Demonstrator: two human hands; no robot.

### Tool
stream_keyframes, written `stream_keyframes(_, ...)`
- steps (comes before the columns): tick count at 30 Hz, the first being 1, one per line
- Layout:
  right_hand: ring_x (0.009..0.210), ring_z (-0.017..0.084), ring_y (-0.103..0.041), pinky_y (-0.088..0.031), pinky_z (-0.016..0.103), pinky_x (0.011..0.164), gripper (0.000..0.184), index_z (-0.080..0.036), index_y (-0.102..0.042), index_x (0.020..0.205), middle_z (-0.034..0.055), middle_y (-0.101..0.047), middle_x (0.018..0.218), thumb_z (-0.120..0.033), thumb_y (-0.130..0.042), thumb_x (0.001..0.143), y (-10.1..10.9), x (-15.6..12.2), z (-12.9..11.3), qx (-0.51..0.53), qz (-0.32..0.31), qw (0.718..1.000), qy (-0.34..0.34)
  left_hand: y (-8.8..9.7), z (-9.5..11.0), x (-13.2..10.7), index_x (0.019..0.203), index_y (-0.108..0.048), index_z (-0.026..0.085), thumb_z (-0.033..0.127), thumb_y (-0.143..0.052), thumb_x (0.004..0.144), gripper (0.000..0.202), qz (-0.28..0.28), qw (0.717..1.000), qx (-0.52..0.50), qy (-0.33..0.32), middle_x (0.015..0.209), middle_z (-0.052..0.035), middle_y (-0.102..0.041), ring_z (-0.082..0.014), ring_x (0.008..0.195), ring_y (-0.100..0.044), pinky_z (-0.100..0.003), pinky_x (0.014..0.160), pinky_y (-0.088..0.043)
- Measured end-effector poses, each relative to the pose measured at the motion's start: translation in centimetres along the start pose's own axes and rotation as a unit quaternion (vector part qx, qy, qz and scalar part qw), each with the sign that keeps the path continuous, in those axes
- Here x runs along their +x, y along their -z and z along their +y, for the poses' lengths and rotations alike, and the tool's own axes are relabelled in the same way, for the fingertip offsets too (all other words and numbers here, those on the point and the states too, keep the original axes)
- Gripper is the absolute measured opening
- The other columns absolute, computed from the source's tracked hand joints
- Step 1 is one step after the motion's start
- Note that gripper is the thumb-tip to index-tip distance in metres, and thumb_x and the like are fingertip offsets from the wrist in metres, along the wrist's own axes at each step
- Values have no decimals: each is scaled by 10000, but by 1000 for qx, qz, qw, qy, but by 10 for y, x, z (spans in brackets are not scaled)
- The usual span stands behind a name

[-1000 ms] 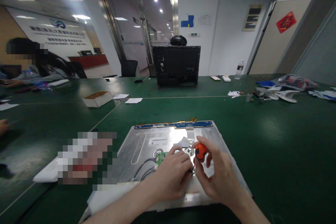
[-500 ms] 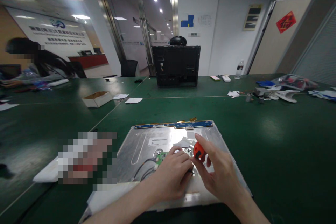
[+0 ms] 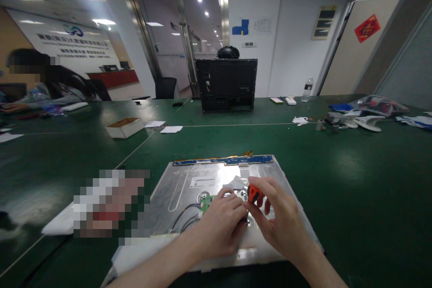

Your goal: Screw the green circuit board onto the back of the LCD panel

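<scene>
A silver metal display panel [image 3: 184, 173] lies back side up in front of me. Along its far edge runs a blue circuit strip [image 3: 216, 161]. The thumb and fingers of my right hand [image 3: 281, 218] grip the orange and black handle of a screwdriver [image 3: 253, 193], held upright over the panel. My left hand [image 3: 222, 222] rests on the panel beside it, fingers curled near the lower end of the screwdriver; what they pinch is hidden. Partly under that hand is a small green circuit board [image 3: 206, 202] with black cables [image 3: 184, 216] leading off it.
Behind the panel stands a black monitor housing [image 3: 227, 84]. An open cardboard box [image 3: 124, 128] and paper pieces [image 3: 172, 129] lie to its left. On the right are a water bottle [image 3: 307, 90] and a pile of parts [image 3: 340, 119]. Another person [image 3: 64, 76] sits far left.
The screwdriver's handle has turned and tilted slightly in my right hand, whose fingers have shifted around it. My left hand and the panel stay in place.
</scene>
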State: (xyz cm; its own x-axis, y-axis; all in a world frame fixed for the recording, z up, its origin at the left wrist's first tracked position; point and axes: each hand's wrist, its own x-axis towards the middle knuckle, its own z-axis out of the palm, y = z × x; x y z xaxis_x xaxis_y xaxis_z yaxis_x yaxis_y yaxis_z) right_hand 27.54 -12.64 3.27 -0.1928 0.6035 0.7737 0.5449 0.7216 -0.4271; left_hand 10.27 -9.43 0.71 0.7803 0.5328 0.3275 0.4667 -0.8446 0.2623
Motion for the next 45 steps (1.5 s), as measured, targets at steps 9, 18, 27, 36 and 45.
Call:
stream_keyframes(9,721,142,-605,-533,250,546,537,-243,-362,1388,72,-610,1067,-106,-479,883,1,-3,-3,28,-21,999,-11,-1,-1,1,908,-573,196,121,-514,795,148,-10,1000,5,-2,939,-47,-674,-234,915,-614,-436,923,-360)
stream_keyframes(18,704,128,-616,-525,231,527,387,-236,-437,1236,59,-608,1038,-168,-562,876,1,1,-1,10,15,1000,3,1,0,0,868,-570,196,131,-489,814,117,-10,1000,6,2,924,-46,-665,-223,907,-603,-434,930,-361)
stream_keyframes(27,673,126,-593,-541,271,543,463,-279,-465,1335,72,-551,1058,-127,-508,900,3,1,-3,-5,3,1000,-16,1,-1,0,966,-579,195,134,-531,815,169,-23,1000,7,2,998,-65,-677,-249,953,-606,-449,947,-352)
stream_keyframes(36,656,140,-610,-537,259,550,475,-208,-382,1323,64,-637,971,-162,-522,872,0,-1,0,-16,17,1000,-16,0,0,1,859,-576,192,122,-508,803,112,-20,1000,6,10,892,-45,-655,-219,859,-593,-435,915,-362)
stream_keyframes(45,636,116,-597,-520,243,526,398,-258,-501,1285,53,-583,974,-169,-544,899,1,2,-1,-39,37,998,-18,2,0,1,899,-580,199,133,-500,830,125,-23,1000,3,4,927,-48,-664,-225,887,-601,-431,916,-353)
